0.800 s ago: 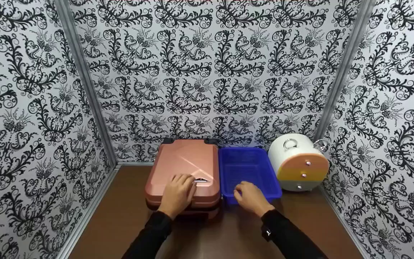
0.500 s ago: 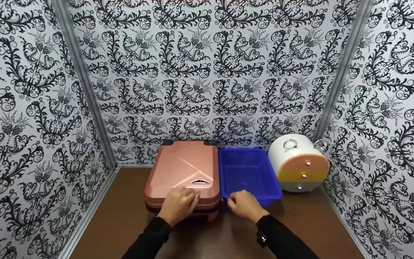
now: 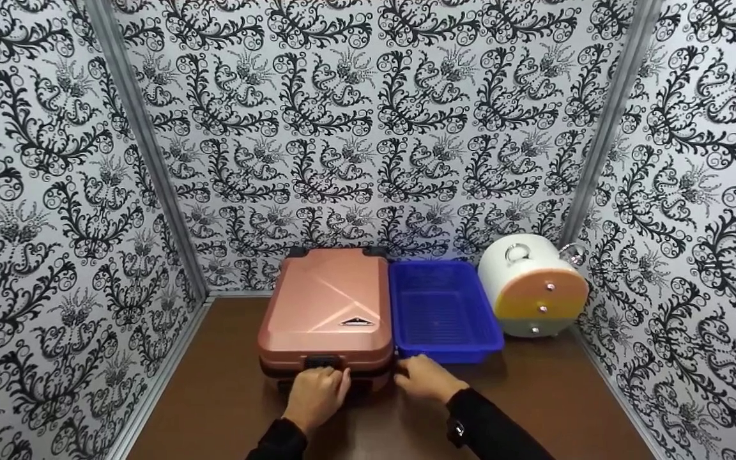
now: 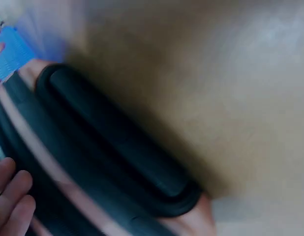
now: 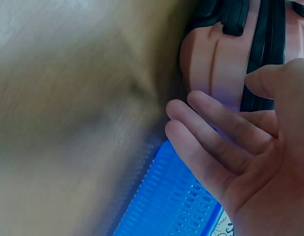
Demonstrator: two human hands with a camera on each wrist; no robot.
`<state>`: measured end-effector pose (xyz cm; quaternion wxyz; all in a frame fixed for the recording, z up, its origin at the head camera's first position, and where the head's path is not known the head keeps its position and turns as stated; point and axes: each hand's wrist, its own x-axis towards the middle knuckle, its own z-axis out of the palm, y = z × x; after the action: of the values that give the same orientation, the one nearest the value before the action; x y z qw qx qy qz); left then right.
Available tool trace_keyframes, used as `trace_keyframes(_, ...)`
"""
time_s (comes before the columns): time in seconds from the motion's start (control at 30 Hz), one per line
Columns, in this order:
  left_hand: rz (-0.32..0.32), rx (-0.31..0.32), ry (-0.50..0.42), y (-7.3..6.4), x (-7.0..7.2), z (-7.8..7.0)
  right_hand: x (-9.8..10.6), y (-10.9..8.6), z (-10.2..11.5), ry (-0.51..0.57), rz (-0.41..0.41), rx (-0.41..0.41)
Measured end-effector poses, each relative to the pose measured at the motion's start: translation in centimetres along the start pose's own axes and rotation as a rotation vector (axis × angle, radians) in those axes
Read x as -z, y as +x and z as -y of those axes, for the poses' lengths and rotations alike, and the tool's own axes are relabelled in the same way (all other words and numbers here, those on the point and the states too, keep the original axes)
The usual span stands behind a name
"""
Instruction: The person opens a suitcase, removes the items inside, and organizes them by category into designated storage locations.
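Suitcase (image 3: 326,300) lies flat, left hand (image 3: 315,393) at its near end

The suitcase lies on the brown table (image 3: 214,364), its long axis running away from the person toward the patterned back wall (image 3: 342,128). From the left fingers it lies straight ahead; this is the nearer of the 2 hands, at the middle of the front edge. The right hand (image 3: 429,378) is by the near right corner, just in front of the blue basket (image 3: 451,349), so the suitcase lies to its left.

The right fingers are spread wide, holding nothing. At least 3 left fingertips show, loosely bent; whether they grip anything, I cannot tell.

The suitcase is pinkish copper, lid down, with diagonal creases, a dark triangular badge (image 3: 356,321), black bands (image 5: 264,49) and a black handle (image 4: 117,130).
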<state>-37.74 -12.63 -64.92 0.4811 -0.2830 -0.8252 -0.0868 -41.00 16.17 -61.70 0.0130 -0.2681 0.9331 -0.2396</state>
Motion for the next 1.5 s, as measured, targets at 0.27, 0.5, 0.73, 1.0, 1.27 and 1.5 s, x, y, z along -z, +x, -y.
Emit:
trace_keyframes(0.27,0.191,0.209,-0.032,-3.6,-1.4,-0.1,-0.1,-0.3,-0.5,-0.009,-0.029,-0.073)
trace_keyframes(0.5,0.562,0.401,-0.117,-2.8,-1.8,0.5,-0.4,-0.5,-0.3,0.043,0.064,-0.132)
trace_keyframes(0.73,0.703,0.489,-0.119,-3.2,-2.3,0.3,-1.2,-0.4,-0.5,0.160,0.045,-0.207)
trace_keyframes(1.0,0.797,0.524,-0.081,-2.6,-2.0,-0.6,-2.0,-0.1,-1.0,0.508,0.006,-0.263)
trace_keyframes(1.27,0.599,0.498,0.010,-3.5,-1.9,-2.7,-2.4,0.3,-1.5,0.378,-0.062,-0.226)
trace_keyframes(1.5,0.579,0.516,0.057,-3.6,-1.4,-4.4,-2.2,0.5,-1.6,0.330,-0.133,-0.190)
